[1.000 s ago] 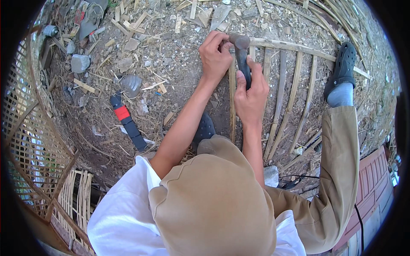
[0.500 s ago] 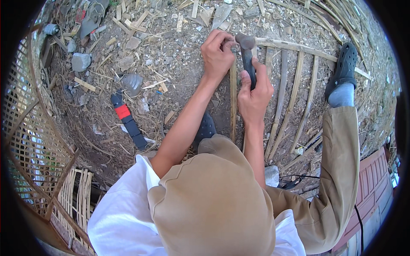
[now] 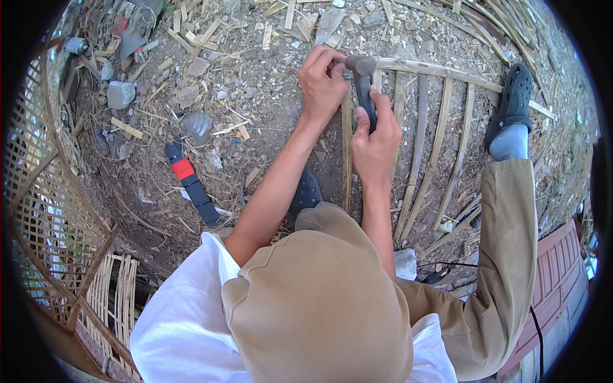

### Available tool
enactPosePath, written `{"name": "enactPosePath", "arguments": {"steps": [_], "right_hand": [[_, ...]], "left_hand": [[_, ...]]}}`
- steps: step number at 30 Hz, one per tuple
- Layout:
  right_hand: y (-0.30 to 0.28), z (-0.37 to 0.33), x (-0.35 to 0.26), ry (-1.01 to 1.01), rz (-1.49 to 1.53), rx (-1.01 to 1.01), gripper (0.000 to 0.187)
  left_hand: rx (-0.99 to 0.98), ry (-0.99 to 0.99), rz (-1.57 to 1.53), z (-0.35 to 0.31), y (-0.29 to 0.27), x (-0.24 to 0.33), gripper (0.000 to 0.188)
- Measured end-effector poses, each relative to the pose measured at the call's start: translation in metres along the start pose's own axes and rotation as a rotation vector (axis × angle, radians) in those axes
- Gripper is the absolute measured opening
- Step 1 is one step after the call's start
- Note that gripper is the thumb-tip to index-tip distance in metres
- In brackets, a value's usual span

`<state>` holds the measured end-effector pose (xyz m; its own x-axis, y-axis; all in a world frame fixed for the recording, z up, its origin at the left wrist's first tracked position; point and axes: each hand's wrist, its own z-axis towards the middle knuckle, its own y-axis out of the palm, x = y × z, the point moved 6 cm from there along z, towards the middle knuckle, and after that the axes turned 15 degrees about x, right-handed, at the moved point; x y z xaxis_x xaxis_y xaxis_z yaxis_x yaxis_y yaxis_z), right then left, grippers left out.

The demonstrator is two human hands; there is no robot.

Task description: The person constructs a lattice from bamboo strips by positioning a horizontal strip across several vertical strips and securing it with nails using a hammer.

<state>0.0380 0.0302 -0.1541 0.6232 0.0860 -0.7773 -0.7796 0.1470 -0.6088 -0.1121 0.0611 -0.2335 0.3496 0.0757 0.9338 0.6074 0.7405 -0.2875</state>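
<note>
My right hand [image 3: 377,142] is wrapped round the dark handle of a hammer [image 3: 362,66], whose rusty head lies over the left end of a wooden crosspiece [image 3: 440,68]. Close against the hammer head, the fingers of my left hand [image 3: 322,80] are pinched together; whatever sits between them is too small or hidden to name. Several narrow wooden slats [image 3: 440,150] run from the crosspiece toward me, side by side with gaps. One slat [image 3: 347,150] comes down from just below my left fingertips.
My shoe [image 3: 514,96] rests by the crosspiece's right end. A black and red segmented strip [image 3: 185,171] lies on the littered ground at left. Further left stand a woven lattice panel [image 3: 51,210] and a grey stone [image 3: 121,94]. A reddish panel [image 3: 549,281] is at lower right.
The hammer and my right hand have shifted slightly left, bringing the hammer head up to my left fingertips. My left hand has stayed almost in place.
</note>
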Motion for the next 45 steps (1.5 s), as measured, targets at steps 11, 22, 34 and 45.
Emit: {"name": "enactPosePath", "arguments": {"steps": [11,22,34,45], "right_hand": [[-0.005,-0.001,-0.004,0.014,0.021,0.027,0.039],[-0.008,0.001,0.002,0.128,0.093,0.048,0.034],[-0.012,0.001,-0.005,-0.001,0.121,0.112,0.041],[-0.013,-0.004,0.000,0.040,0.148,0.133,0.035]], "left_hand": [[0.002,0.023,-0.011,0.002,0.000,0.003,0.017],[-0.058,-0.082,0.013,0.004,0.000,-0.004,0.015],[-0.143,-0.228,-0.023,0.007,-0.005,-0.010,0.017],[-0.200,-0.433,0.058,0.024,0.001,-0.038,0.040]]}}
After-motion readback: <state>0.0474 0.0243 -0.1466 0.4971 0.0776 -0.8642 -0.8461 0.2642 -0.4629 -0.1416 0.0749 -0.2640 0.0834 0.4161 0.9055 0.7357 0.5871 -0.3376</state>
